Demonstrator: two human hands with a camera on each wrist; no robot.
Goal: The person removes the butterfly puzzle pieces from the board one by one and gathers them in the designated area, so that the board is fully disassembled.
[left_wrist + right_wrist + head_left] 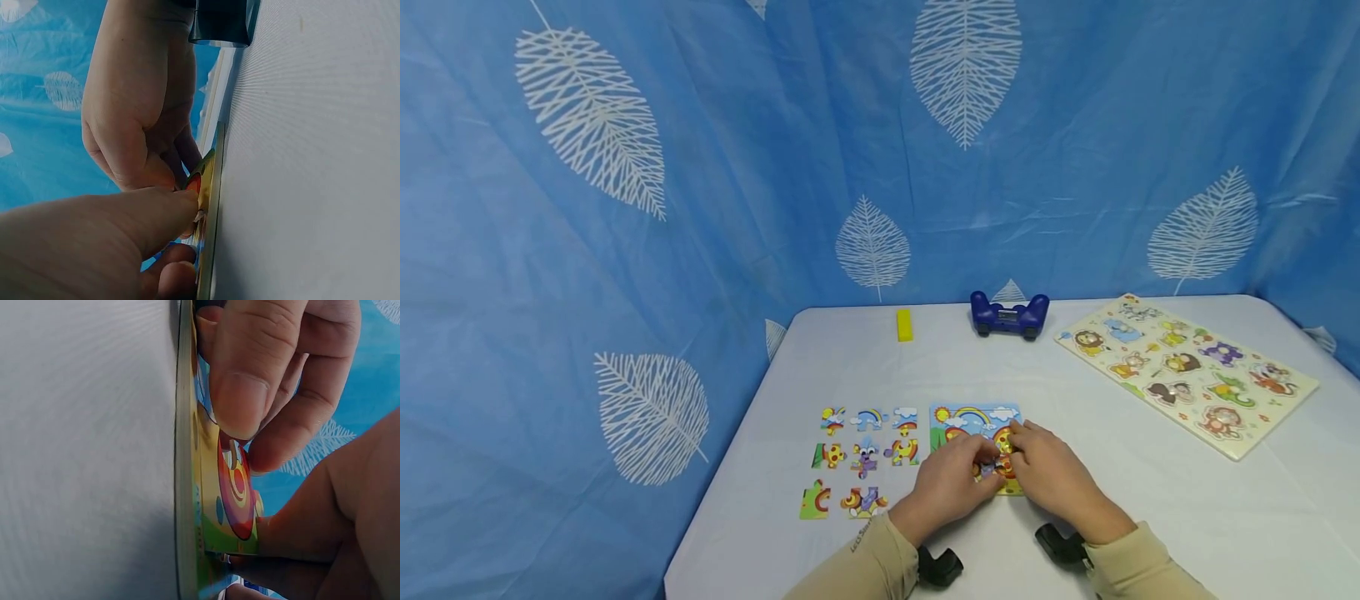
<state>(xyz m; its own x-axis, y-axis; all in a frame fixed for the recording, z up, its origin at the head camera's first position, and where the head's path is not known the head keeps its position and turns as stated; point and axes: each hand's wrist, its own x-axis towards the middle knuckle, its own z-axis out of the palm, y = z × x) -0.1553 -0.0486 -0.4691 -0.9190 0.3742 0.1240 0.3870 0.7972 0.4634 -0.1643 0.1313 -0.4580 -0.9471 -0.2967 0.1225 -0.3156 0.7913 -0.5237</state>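
A puzzle board (942, 412) with a rainbow and sun picture lies flat on the table. Above its lower right part a yellow and green jigsaw piece with a red swirl (232, 500) tilts up off the surface. My left hand (951, 479) reaches in from the left, thumb and finger pinching this piece (206, 181). From the other side my right hand (1056, 471) grips the piece's edge with its fingertips; its thumb is partly hidden. Both hands cover much of the board's lower half. Left of it, several loose jigsaw pieces (866, 457) lie in rows.
A yellow block (904, 325) and a blue game controller (1009, 316) sit toward the table's back edge. At the right lies a large animal puzzle board (1187, 371). A blue curtain with white leaves (872, 242) hangs behind the white table (760, 467).
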